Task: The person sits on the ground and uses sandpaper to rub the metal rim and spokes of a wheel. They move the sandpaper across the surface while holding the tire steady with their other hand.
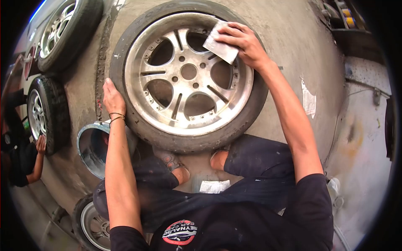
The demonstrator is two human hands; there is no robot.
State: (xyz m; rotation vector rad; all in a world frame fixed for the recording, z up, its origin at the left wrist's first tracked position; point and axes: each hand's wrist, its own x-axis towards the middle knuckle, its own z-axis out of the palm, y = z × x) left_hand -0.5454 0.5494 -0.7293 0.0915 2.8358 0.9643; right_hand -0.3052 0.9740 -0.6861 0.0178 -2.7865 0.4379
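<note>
A wheel with a bare metal rim (167,125) and a black tire (163,143) lies in front of my knees, its spoked face up. My right hand (245,44) holds a flat pale grey sheet (222,46) against the upper right part of the rim, fingers spread over its top edge. At the tire's left side is my left hand (112,98), its fingers together and stretched out, with the palm side against or near the rubber. Nothing shows in that hand.
A blue-grey bucket (93,146) stands beside my left forearm. Two more wheels (71,33) (48,113) stand at the left, where a co-worker's hand (41,144) touches one. Another wheel (94,226) is at the lower left. Paper scraps (309,98) (214,186) lie on the floor.
</note>
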